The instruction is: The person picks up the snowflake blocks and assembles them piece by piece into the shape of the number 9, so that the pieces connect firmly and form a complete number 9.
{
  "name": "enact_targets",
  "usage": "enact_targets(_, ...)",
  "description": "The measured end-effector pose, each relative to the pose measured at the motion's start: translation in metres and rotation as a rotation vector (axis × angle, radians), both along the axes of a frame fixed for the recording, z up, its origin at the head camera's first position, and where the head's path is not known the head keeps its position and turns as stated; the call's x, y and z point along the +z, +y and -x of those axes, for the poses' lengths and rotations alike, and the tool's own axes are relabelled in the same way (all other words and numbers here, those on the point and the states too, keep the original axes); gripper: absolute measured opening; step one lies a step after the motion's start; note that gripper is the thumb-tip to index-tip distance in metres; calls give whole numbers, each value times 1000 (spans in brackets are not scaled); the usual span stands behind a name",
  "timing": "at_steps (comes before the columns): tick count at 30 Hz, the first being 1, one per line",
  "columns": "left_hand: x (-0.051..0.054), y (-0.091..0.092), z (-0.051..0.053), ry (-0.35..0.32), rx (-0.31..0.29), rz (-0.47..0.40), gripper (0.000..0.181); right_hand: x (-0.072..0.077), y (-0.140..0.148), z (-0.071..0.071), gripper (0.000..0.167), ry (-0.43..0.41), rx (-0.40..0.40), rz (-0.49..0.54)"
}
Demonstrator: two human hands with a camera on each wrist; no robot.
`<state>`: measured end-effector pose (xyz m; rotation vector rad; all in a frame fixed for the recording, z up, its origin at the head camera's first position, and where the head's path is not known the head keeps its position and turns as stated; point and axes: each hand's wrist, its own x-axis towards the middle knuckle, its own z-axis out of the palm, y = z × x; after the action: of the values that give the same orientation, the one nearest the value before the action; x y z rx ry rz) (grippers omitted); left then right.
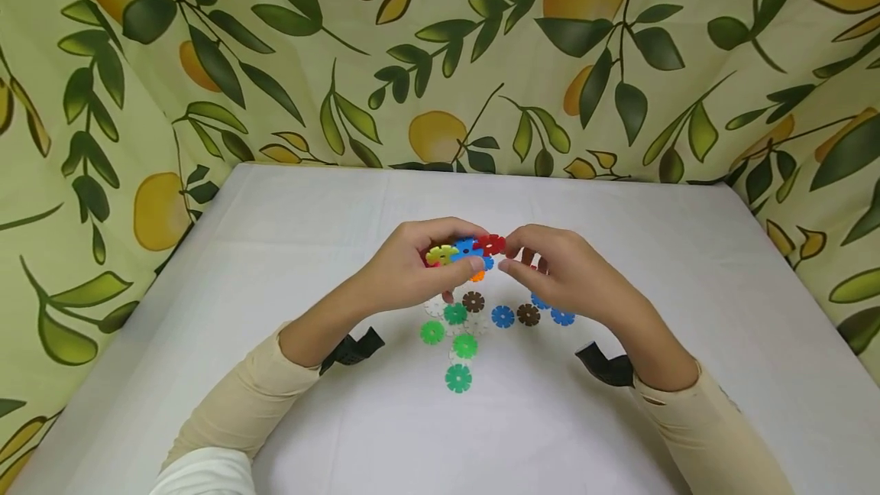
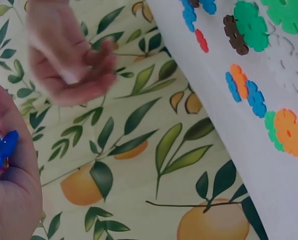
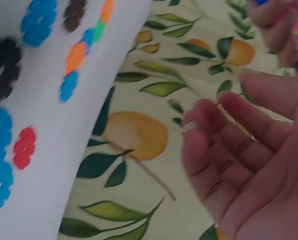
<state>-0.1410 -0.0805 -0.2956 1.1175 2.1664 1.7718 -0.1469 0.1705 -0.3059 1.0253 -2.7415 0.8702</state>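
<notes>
Evidently partway: your left hand (image 1: 406,270) grips cluster of joined discs (image 1: 462,244) above bench (image 1: 330,250); your right hand (image 1: 571,266) beside it, half-open, apparently empty. Loose discs (image 1: 465,346) on bench not yet attached.

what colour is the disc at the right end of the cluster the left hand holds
Red; the disc shows best in the head view.

Head view: bright, diffuse light; faint soft shadows lie on the white cloth-covered tabletop (image 1: 385,418); fairly crisp. Left wrist: dimmer; blur smears the bare right grip (image 2: 68,65). Right wrist: dim, soft; a blue notched plastic disc (image 3: 32,29) shows fuzzy edges.
</notes>
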Motion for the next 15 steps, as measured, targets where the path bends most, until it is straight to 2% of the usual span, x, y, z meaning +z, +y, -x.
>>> enact_targets(4, 1, -1, 1, -61, -26, -25, 18, -15, 2, 12, 21, -46, -127, -264)
enact_targets(8, 2, -1, 1, -115, -73, -42, 20, -30, 5, 22, 24, -91, -187, -502)
enact_targets(11, 2, -1, 1, -134, -98, -47, 25, -39, 6, 28, 27, -141, -209, -586)
enact_targets(15, 2, -1, 2, -191, -112, -48, 29, -47, 7, 34, 26, -176, -229, -608)
